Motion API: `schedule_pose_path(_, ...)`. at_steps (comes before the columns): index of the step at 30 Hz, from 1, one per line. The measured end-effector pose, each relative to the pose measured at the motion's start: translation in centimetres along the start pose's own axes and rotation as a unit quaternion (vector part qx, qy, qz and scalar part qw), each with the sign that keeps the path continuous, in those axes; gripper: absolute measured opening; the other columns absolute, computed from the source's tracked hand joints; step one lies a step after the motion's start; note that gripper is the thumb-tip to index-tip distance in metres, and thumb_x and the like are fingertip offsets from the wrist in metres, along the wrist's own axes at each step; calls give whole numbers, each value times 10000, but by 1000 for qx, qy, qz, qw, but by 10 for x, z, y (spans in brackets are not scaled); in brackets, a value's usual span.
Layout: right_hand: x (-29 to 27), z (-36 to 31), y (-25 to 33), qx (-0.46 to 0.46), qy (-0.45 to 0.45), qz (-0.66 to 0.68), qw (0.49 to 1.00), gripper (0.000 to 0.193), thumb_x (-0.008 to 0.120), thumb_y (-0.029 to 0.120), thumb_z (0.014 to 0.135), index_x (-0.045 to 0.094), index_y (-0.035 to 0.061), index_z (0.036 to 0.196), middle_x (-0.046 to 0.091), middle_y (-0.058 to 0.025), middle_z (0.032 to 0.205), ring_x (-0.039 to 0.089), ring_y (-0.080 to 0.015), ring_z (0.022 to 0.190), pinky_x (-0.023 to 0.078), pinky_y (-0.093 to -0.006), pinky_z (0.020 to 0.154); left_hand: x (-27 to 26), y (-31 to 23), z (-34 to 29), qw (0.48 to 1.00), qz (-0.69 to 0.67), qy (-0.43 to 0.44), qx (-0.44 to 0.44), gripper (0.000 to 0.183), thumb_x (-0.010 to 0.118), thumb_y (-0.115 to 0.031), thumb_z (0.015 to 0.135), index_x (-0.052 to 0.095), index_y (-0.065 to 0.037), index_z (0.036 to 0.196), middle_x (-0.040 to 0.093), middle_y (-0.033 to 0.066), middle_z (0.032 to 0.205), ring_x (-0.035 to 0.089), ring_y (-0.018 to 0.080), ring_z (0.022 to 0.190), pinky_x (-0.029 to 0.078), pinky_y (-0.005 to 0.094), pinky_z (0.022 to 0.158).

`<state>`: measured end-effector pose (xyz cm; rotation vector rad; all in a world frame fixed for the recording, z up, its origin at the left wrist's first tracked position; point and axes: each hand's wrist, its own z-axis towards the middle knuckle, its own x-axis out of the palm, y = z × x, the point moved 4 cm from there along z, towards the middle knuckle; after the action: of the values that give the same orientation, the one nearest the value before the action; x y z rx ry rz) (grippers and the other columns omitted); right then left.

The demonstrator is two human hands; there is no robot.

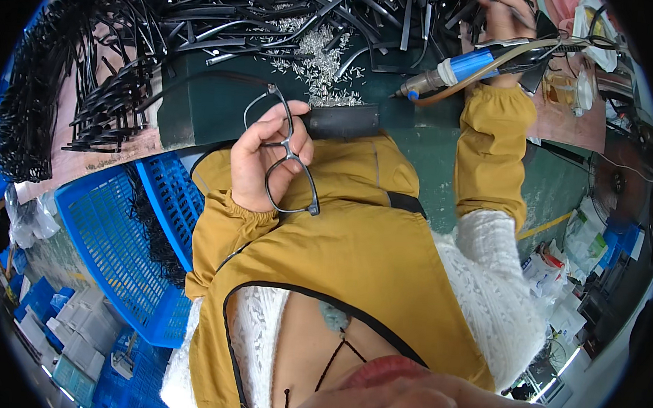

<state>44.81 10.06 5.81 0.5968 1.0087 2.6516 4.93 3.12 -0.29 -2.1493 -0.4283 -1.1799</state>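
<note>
My left hand (270,153) is closed on an eyeglass frame (290,155), gripping it around the bridge in front of my apron. The frame is thin and dark, turned upright, and a dark temple stretches left from its upper end. At the far right of the bench my right hand (507,25) reaches into the edge of a pile of black temples (406,23). Its fingers are curled, and what they pinch is hard to make out. Beside its wrist lies a blue powered screwdriver (463,67) with a brown hose, its tip pointing left.
Small silvery screws (322,67) are heaped on the dark green bench mat (214,98), by a black block (344,121) at the front edge. More black temples (33,92) pile up at left. A blue plastic basket (114,244) stands below the bench on my left.
</note>
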Motion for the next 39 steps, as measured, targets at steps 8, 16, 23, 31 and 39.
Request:
schedule_pose_path(8, 8, -114, 138, -50, -193, -173, 965, 109, 578, 101, 1021, 610, 3, 1055, 687, -162, 920, 670, -217, 773, 565, -295, 650, 14, -20, -4, 968, 116, -136, 174, 235, 378, -249, 1057, 465, -37, 1113, 694, 232, 992, 739, 355, 892, 631, 356, 728)
schedule_pose_path(16, 108, -193, 83, 314, 63, -176, 931, 76, 696, -57, 932, 646, -67, 989, 697, -101, 1045, 698, -116, 782, 591, -249, 688, 14, 17, -15, 845, 371, 65, 379, 477, 642, 160, 885, 386, -32, 1239, 592, 196, 1154, 640, 334, 1192, 517, 488, 1058)
schedule_pose_path(23, 119, -196, 71, 362, -8, -114, 925, 131, 712, -27, 942, 652, -72, 1049, 708, -85, 963, 690, -110, 754, 584, -230, 677, -5, 40, -23, 736, 485, 77, 466, 618, 866, -8, 789, 456, 1, 1251, 629, 215, 1122, 681, 366, 1103, 515, 590, 1058)
schedule_pose_path(31, 123, -195, 73, 348, 26, -162, 923, 80, 717, -31, 932, 678, -60, 996, 703, -68, 882, 653, -84, 667, 545, -210, 601, 0, 40, -19, 713, 499, 101, 483, 538, 845, -18, 820, 469, 34, 1200, 620, 214, 1016, 705, 298, 967, 517, 645, 1048)
schedule_pose_path(39, 123, -199, 70, 349, 2, -136, 927, 123, 711, -18, 947, 658, -59, 1050, 691, -75, 905, 648, -97, 677, 536, -222, 600, -5, 43, -15, 757, 412, 48, 505, 547, 909, 7, 718, 535, 31, 1115, 675, 218, 904, 730, 306, 887, 589, 600, 967)
